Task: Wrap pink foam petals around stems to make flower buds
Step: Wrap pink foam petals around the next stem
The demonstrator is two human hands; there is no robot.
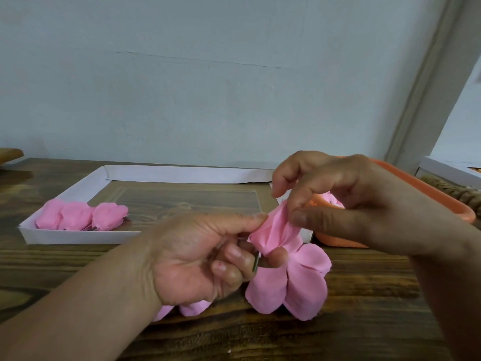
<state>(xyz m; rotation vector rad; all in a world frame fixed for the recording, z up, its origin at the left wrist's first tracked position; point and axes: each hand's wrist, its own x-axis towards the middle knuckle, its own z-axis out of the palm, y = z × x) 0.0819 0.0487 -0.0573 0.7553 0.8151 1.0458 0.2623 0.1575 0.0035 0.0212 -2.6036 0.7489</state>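
Observation:
My left hand [205, 259] grips a thin green stem [255, 263] with a half-wrapped pink foam bud [273, 233] at its top; its thumb presses the bud's left side. My right hand [346, 199] pinches the bud's upper petal between thumb and fingers. Loose pink petals [291, 285] of the same flower hang below the bud, over the wooden table. Three finished pink buds [80, 216] lie in the left corner of a shallow white cardboard tray [78, 237].
An orange tray [442, 201] holding more pink pieces stands at the right, behind my right hand. A white box [447, 170] sits at the far right. A pale wall closes the back of the wooden table [364, 282].

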